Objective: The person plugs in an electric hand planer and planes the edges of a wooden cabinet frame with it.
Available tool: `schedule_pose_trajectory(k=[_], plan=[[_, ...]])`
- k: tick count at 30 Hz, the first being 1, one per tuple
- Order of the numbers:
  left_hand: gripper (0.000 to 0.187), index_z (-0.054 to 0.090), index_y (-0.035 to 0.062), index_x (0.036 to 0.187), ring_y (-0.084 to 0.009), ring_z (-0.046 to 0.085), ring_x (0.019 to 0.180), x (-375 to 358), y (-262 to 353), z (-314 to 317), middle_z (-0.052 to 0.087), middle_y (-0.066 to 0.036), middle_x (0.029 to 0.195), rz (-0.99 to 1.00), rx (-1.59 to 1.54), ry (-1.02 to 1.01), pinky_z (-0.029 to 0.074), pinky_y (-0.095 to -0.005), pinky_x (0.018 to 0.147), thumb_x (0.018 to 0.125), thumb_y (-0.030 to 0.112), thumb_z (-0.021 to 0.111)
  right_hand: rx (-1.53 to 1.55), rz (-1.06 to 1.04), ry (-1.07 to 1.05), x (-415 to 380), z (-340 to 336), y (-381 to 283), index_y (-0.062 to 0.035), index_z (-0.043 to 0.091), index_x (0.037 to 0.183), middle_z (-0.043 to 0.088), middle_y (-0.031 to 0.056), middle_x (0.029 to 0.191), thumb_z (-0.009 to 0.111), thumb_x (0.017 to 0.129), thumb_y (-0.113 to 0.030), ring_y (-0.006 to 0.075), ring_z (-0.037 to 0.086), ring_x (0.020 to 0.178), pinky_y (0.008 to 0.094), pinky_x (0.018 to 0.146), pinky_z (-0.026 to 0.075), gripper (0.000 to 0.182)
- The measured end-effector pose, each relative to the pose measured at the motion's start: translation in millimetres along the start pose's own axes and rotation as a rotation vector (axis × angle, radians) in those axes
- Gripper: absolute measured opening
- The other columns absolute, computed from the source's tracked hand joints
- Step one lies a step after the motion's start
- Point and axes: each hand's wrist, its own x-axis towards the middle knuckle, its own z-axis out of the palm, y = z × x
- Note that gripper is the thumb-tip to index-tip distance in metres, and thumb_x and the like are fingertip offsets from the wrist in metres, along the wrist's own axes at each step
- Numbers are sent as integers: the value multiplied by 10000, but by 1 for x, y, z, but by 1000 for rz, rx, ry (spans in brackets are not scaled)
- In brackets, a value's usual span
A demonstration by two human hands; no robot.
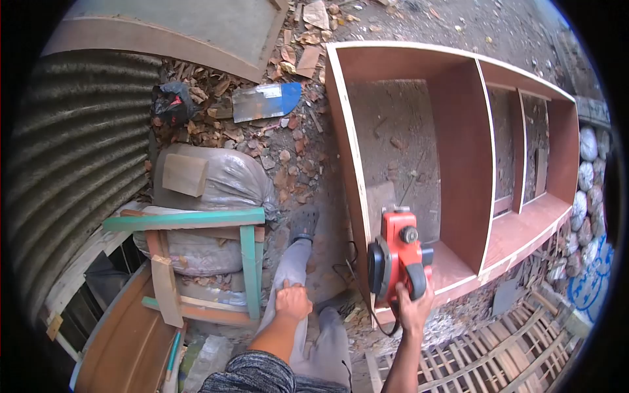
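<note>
My right hand (414, 304) is wrapped round the rear handle of a red electric planer (401, 239) with a black knob and black side parts. The planer overlaps the near left corner of a wooden cabinet frame (350, 141), by its pale long edge. A dark cord loops below the tool beside my wrist. My left hand (293, 300) rests on my grey trouser leg (286, 272) with its fingers curled closed and nothing showing in them. Reddish-brown panels divide the frame into compartments, and bare ground shows through them.
Left of my leg stands a green and bare-wood frame (252, 272) by a stuffed plastic sack (229, 177) with a wood block (185, 174) on it. Corrugated sheeting (85, 118) borders the left. A slatted bamboo rack (485, 354) lies at lower right. Leaves and scraps litter the ground.
</note>
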Motion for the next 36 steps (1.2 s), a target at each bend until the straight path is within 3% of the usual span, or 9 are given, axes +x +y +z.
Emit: schedule_pose_trajectory(k=[5, 10, 13, 16, 19, 24, 27, 30, 36], plan=[[290, 827, 146, 1058, -346, 616, 1316, -23, 15, 49, 756, -49, 1185, 63, 92, 153, 552, -493, 998, 831, 297, 729, 92, 137, -24, -101, -76, 89, 3, 689, 1108, 677, 25, 866, 847, 884, -197, 117, 622, 821, 329, 752, 530, 339], [347, 815, 181, 1148, -365, 525, 1433, -42, 34, 126, 739, -44, 1256, -6, 177, 86, 510, -504, 1060, 841, 328, 745, 167, 257, -82, -197, -148, 187, 19, 687, 1127, 699, 46, 884, 835, 925, -256, 136, 648, 814, 312, 742, 531, 372], [385, 805, 207, 1197, -376, 443, 1499, -50, 40, 191, 701, -45, 1350, -64, 224, 101, 447, -559, 1136, 843, 352, 761, 58, 87, 10, -254, -181, 266, 18, 686, 1114, 662, 34, 859, 852, 915, -292, 139, 597, 792, 316, 739, 514, 405], [410, 814, 173, 1185, -393, 492, 1450, -85, 51, 244, 707, -36, 1365, -40, 238, 175, 465, -482, 1152, 820, 359, 783, 22, 288, -36, -311, -217, 311, 18, 685, 1120, 681, 40, 910, 843, 901, -236, 143, 610, 807, 321, 759, 519, 371], [432, 788, 211, 1243, -404, 392, 1520, -127, 53, 284, 620, -16, 1486, 22, 125, 149, 329, -613, 1233, 835, 354, 782, -92, 199, -18, -355, -233, 365, -2, 680, 1112, 698, 96, 814, 837, 872, -152, 223, 677, 720, 370, 700, 540, 323], [496, 774, 178, 1247, -378, 388, 1514, -168, 31, 344, 576, -92, 1519, 152, 47, 189, 339, -573, 1236, 773, 321, 811, -155, 34, -59, -367, -218, 419, -27, 669, 1134, 731, 178, 847, 778, 822, -53, 360, 744, 751, 406, 712, 564, 332], [498, 786, 149, 1221, -364, 465, 1444, -159, 21, 370, 622, -91, 1468, 113, 156, 200, 397, -458, 1220, 746, 294, 822, -59, -66, -97, -349, -186, 448, -32, 665, 1129, 725, 172, 836, 769, 780, -51, 366, 736, 736, 410, 707, 563, 364], [488, 795, 175, 1213, -339, 472, 1439, -143, 28, 378, 629, -52, 1465, 32, 205, 87, 422, -445, 1202, 746, 314, 822, -14, -186, -128, -321, -149, 462, -37, 650, 1082, 695, 169, 799, 769, 729, -57, 374, 722, 722, 413, 692, 555, 373], [456, 800, 210, 1214, -301, 459, 1457, -136, 50, 372, 629, 14, 1468, -91, 299, -30, 466, -502, 1148, 785, 364, 826, 19, -189, -196, -284, -108, 473, -48, 613, 999, 638, 161, 752, 777, 682, -57, 391, 684, 693, 439, 681, 540, 358]])
